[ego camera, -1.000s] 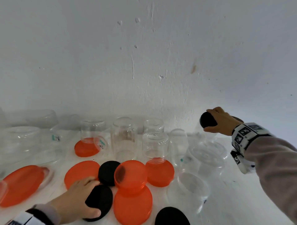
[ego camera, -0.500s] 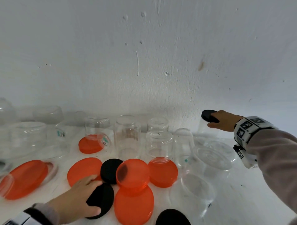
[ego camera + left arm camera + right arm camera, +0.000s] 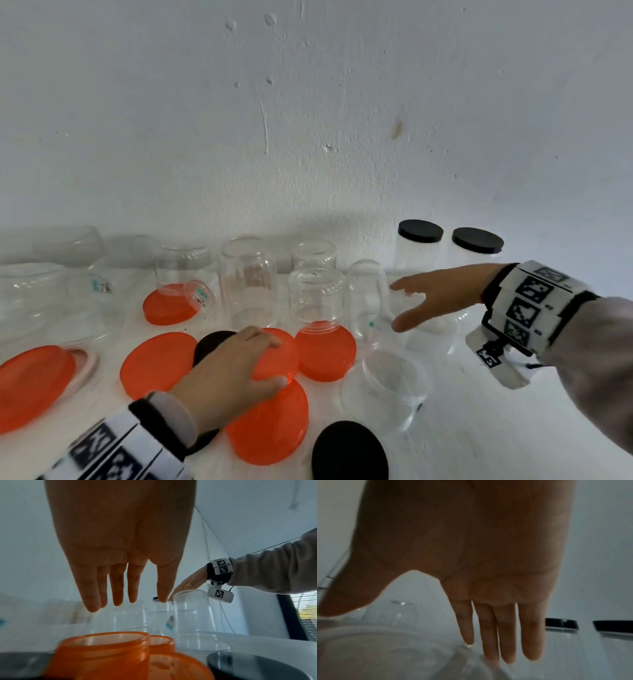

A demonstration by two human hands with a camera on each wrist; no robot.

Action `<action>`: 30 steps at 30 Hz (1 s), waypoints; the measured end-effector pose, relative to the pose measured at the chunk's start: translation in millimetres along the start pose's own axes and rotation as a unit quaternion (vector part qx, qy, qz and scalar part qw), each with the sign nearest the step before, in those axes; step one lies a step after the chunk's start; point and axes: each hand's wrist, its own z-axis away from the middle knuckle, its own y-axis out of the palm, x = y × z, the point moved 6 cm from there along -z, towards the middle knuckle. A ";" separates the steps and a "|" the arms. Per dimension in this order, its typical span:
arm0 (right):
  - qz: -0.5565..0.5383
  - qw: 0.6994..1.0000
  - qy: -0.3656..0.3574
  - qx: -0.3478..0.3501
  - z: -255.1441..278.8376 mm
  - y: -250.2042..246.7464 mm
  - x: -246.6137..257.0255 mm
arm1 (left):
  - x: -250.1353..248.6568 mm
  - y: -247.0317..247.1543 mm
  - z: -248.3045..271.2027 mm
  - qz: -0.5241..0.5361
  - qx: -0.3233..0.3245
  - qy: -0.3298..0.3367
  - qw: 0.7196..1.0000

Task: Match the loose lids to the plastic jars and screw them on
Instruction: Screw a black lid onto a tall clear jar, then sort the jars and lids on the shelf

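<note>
Six orange lids, three loose black lids, two capped jars, and uncapped clear jars too overlapped to count.

Upturned clear jars and loose orange lids crowd the table's left and centre, leaving open surface at front right.

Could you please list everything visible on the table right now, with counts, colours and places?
Capped jars: two, clear with black lids, far right by the wall.
Uncapped jars: about a dozen, clear, mostly upside down, in rows from left to centre; exact count unclear.
Orange lids: six, across the front, some overlapping, two with jars standing on them.
Loose black lids: at least three, front centre, two partly hidden by the left hand.
Wall: one, white, behind.
Left hand: open, over the orange lids.
Right hand: open, reaching over clear jars.
</note>
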 end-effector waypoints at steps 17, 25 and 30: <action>-0.191 0.968 -0.047 -0.157 106.1 16.5 -47.4 | -111.5 97.0 -62.5 -0.196 0.206 0.068 0.956; -0.356 0.914 -0.020 -0.192 126.2 45.2 -76.6 | -109.2 103.6 -72.2 -0.212 0.174 0.042 0.961; -0.483 0.855 -0.039 -0.185 128.6 60.1 -83.7 | -88.7 82.5 -86.6 -0.066 0.186 0.022 0.980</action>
